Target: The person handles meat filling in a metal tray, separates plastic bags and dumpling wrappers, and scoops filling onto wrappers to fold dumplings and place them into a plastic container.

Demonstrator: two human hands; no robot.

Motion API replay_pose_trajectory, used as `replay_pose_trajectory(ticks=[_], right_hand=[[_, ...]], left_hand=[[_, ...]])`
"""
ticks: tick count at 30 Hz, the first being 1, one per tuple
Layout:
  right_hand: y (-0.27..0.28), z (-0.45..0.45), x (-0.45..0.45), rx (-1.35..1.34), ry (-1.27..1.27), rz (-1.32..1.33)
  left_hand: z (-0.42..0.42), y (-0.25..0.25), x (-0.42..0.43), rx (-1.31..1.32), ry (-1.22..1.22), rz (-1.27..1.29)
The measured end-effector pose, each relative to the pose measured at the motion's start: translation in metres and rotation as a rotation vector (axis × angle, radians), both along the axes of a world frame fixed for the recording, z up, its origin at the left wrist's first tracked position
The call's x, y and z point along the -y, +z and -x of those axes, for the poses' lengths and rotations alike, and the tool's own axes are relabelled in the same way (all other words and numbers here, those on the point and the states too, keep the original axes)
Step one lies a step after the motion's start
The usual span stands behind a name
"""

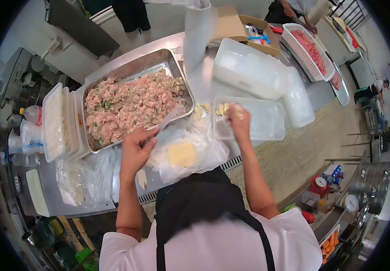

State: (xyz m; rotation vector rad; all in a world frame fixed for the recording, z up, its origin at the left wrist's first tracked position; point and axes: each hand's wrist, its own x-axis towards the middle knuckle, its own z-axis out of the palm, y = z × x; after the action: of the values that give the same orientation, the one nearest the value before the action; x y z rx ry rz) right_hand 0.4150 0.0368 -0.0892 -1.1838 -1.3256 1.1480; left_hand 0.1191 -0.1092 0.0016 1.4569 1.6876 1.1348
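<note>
A metal tray (170,56) of minced meat with green bits (131,101) stands at the upper left. By its lower right edge, my left hand (139,147) is closed around a flat, pale spatula (171,116) that reaches over the rim. My right hand (238,118) is above the left part of a clear plastic container (267,119), beside small pale dumplings (222,109) in it. Its fingers are closed, and what they hold is too blurred to name. Between my hands, a stack of square yellow wrappers (182,154) lies on a plastic bag (208,151).
White lidded boxes (55,124) stand left of the tray. Large translucent containers (249,67) lie behind the clear one. A cardboard box (267,38) and a white basket of meat (310,52) are farther back, near another person's hands (310,27).
</note>
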Motion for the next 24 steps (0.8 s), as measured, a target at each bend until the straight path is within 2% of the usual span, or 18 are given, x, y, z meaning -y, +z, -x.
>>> replay_pose_trajectory(ticks=[2, 3, 5, 6, 8, 12, 14, 17, 24], right_hand=[[0.007, -0.028, -0.008, -0.178, -0.208, 0.153], [0.007, -0.041, -0.016, -0.177, -0.206, 0.151], [0.002, -0.066, -0.029, 0.222, -0.19, 0.184], [-0.007, -0.073, -0.035, 0.229, -0.193, 0.184], [-0.034, -0.082, -0.046, 0.637, -0.107, 0.202], [-0.066, -0.084, -0.054, 0.665, -0.077, 0.014], [-0.063, -0.069, -0.052, 0.774, -0.263, -0.095], [-0.067, -0.062, -0.056, 0.773, -0.388, -0.201], [-0.071, -0.066, -0.062, 0.69, -0.389, -0.152]], left_hand=[[0.009, -0.008, 0.008, 0.023, 0.076, 0.058], [0.015, -0.022, 0.012, -0.027, 0.072, 0.033], [0.012, -0.024, 0.018, 0.029, 0.086, 0.051], [0.009, -0.026, 0.018, 0.082, 0.1, 0.068], [0.006, -0.028, 0.019, 0.085, 0.102, 0.067], [0.001, -0.026, 0.021, 0.063, 0.104, 0.081], [-0.001, -0.02, 0.021, 0.06, 0.103, 0.08], [-0.001, -0.021, 0.026, 0.054, 0.11, 0.084], [0.004, -0.031, 0.037, 0.069, 0.141, 0.099]])
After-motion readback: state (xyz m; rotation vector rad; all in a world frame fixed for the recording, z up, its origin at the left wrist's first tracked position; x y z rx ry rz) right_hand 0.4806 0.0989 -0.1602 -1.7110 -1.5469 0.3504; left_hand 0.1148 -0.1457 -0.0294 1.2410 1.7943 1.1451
